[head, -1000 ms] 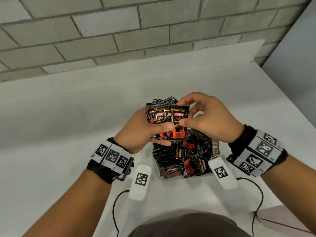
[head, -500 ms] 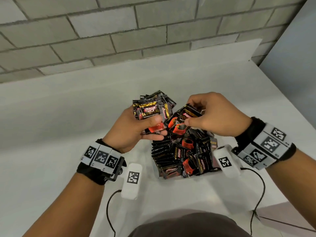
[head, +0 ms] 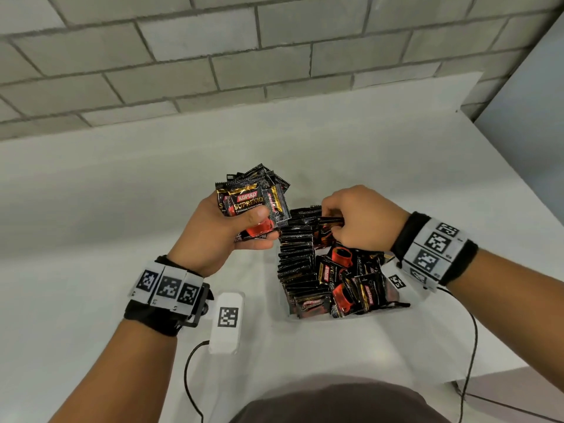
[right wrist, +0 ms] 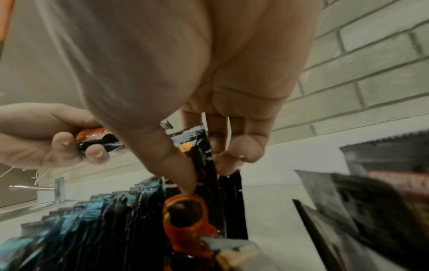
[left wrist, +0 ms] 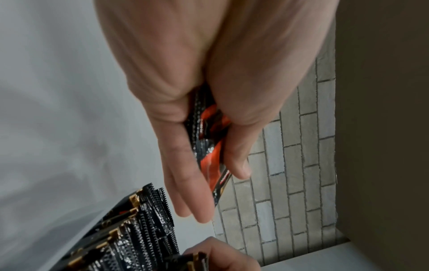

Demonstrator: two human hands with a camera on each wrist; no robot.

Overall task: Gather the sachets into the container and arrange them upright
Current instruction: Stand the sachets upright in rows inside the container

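Note:
My left hand (head: 235,227) grips a fanned bundle of black-and-red coffee sachets (head: 253,196), raised left of the container. In the left wrist view the same bundle of sachets (left wrist: 209,144) sits between thumb and fingers. My right hand (head: 357,221) pinches a single sachet (head: 328,227), edge down, at the far end of the upright row (head: 297,261); the right wrist view shows this sachet (right wrist: 204,161) between thumb and fingers. The clear container (head: 351,315) holds the upright row on its left and loose tilted sachets (head: 354,285) on its right.
The white table (head: 91,239) stretches left and beyond the container, up to a grey brick wall (head: 274,56). A white tagged device (head: 227,319) hangs from my left wrist on a black cable. The table's right edge (head: 518,184) runs close to my right arm.
My right hand drew one sachet out of the left hand's bundle and lowered it to the far end of the upright row. The left hand moved left with the bundle.

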